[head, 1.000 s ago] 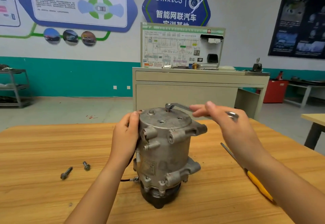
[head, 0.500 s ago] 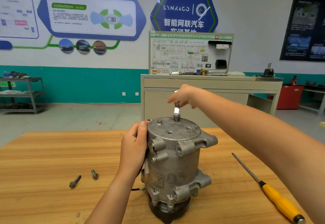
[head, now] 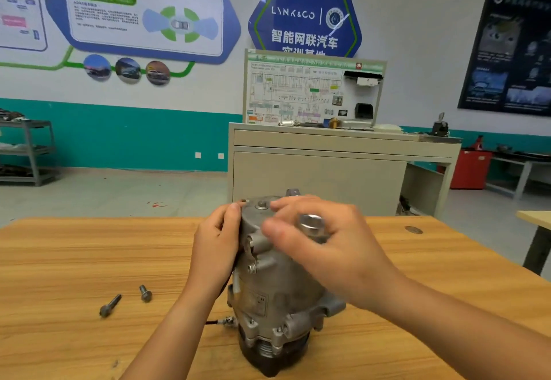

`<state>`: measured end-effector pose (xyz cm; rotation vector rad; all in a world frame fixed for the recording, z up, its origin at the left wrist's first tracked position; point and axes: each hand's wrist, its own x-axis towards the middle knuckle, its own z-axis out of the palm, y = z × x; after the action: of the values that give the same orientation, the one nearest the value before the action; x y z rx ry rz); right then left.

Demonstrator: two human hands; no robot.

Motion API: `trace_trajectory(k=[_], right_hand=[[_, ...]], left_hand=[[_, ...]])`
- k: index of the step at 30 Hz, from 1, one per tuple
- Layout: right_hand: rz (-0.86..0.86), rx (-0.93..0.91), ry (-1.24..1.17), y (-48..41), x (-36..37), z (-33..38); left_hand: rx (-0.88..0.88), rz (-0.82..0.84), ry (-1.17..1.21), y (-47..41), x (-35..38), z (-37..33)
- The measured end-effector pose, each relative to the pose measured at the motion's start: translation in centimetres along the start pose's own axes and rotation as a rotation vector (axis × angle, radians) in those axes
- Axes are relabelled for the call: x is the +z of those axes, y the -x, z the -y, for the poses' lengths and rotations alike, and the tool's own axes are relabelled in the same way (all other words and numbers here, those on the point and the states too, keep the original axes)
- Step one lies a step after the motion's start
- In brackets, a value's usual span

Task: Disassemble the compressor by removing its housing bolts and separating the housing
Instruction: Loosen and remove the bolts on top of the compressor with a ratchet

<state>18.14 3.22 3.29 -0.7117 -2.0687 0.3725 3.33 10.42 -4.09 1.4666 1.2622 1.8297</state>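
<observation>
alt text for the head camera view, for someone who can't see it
A person's left hand grips the upper side of an upright grey compressor on a wooden table, while the right hand, holding a wrench, is at its top. A longer bolt and a shorter bolt lie loose to the left.

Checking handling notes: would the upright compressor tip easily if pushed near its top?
Probably heavy: the compressor looks cast metal. Likely tippy: it stands tall on its dark pulley end, and the left hand grips its upper side. Unlikely to flex.
</observation>
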Motion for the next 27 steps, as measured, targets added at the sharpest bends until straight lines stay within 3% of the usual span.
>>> trace_trajectory(k=[5, 8, 11, 14, 18, 21, 25, 27], right_hand=[[-0.402, 0.442, -0.365, 2.3, -6.0, -5.9], [-0.609, 0.715, -0.42, -0.3, -7.1, -10.0], [-0.568, 0.848, -0.326, -4.8, -6.8, -12.6], [-0.333, 0.935, -0.175, -9.5, -5.0, -13.0], [0.121, 0.814, 0.065, -14.4, -0.7, -10.6], [0.437, 0.511, 0.409, -15.6, 3.4, -7.1], [0.393, 0.083, 0.689, -12.0, 6.2, -1.6], [0.279, -0.084, 0.587, -7.5, 5.6, 0.4]], left_hand=[[-0.016, -0.009, 0.062, -0.1, 0.1, -0.2], [-0.013, -0.005, 0.067, -0.2, 0.2, 0.0], [-0.004, -0.007, 0.076, -0.3, 0.3, 0.1], [0.01, 0.002, 0.075, -0.3, 0.2, 0.1], [0.029, 0.035, 0.052, -0.3, -0.1, 0.2], [0.046, 0.018, 0.022, -0.3, -0.1, 0.1], [0.031, -0.024, -0.018, -0.2, -0.3, 0.1], [0.052, -0.02, -0.062, 0.0, -0.4, 0.2]])
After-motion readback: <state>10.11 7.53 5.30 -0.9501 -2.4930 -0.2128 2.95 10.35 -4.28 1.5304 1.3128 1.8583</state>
